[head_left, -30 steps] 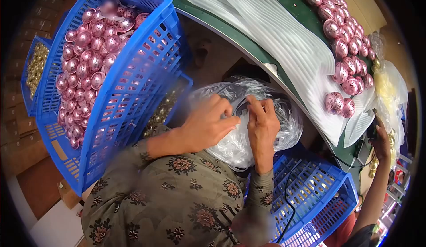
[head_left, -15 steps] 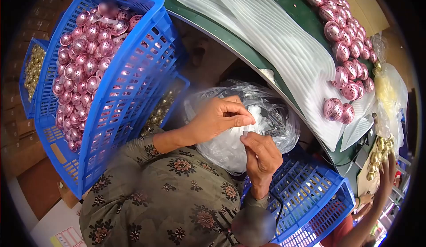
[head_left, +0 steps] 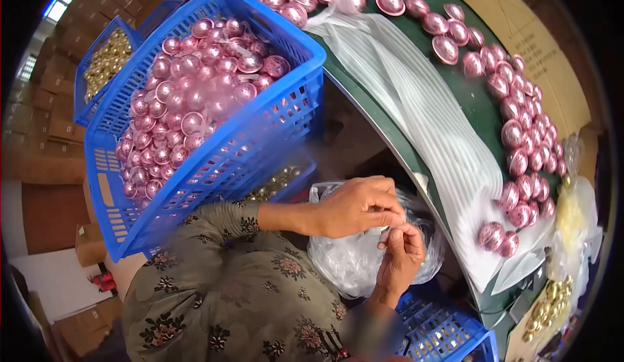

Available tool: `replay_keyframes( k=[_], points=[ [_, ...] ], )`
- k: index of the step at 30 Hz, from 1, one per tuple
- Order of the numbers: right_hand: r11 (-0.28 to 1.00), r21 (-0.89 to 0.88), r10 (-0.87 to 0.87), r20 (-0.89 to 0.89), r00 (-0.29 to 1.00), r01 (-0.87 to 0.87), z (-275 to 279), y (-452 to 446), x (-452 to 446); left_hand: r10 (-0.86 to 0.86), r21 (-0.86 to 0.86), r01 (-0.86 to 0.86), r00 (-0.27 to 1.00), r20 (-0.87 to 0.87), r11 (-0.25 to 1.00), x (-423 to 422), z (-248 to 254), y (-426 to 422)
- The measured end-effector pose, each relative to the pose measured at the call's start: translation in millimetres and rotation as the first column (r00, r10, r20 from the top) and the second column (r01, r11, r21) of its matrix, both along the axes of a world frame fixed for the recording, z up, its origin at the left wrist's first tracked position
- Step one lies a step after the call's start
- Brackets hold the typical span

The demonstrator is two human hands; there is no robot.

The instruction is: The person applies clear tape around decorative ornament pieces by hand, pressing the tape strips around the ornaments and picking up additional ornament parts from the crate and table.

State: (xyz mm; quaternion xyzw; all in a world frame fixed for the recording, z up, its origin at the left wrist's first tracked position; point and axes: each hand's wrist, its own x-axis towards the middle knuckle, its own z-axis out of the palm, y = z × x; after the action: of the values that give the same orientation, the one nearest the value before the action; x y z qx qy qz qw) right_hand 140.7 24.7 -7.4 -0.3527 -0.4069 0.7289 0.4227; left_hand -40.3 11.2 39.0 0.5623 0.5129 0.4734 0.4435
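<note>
My left hand (head_left: 356, 207) has its fingers pinched together above a clear plastic bag (head_left: 344, 264). Its fingertips meet those of my right hand (head_left: 402, 255), whose thumb and fingers are closed too. Something small and pale shows between the fingertips, too small to name. The open bag holds whitish, translucent material and sits just below both hands. To the left of my hands stands a blue basket (head_left: 214, 186) full of shiny pink balls (head_left: 175, 102).
A curved green table (head_left: 478, 95) bears a white foam sheet (head_left: 416, 95) and rows of pink balls (head_left: 513, 134). Gold balls (head_left: 549, 303) lie at the right. Another blue basket (head_left: 442, 320) stands low right, and one with gold balls (head_left: 107, 60) upper left.
The view has shifted, so the baskets appear lower and further right. My hands have come together at the fingertips. The other person's arm at the right is out of view.
</note>
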Motion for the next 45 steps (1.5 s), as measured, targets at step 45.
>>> replay_keyframes(
  k=[45],
  points=[
    [0.989,0.092,-0.102,-0.127,0.987,0.115,10.4,7.1,4.6,0.219,0.665,-0.013,0.949,-0.228,0.747,-7.4,9.8,63.5]
  ],
)
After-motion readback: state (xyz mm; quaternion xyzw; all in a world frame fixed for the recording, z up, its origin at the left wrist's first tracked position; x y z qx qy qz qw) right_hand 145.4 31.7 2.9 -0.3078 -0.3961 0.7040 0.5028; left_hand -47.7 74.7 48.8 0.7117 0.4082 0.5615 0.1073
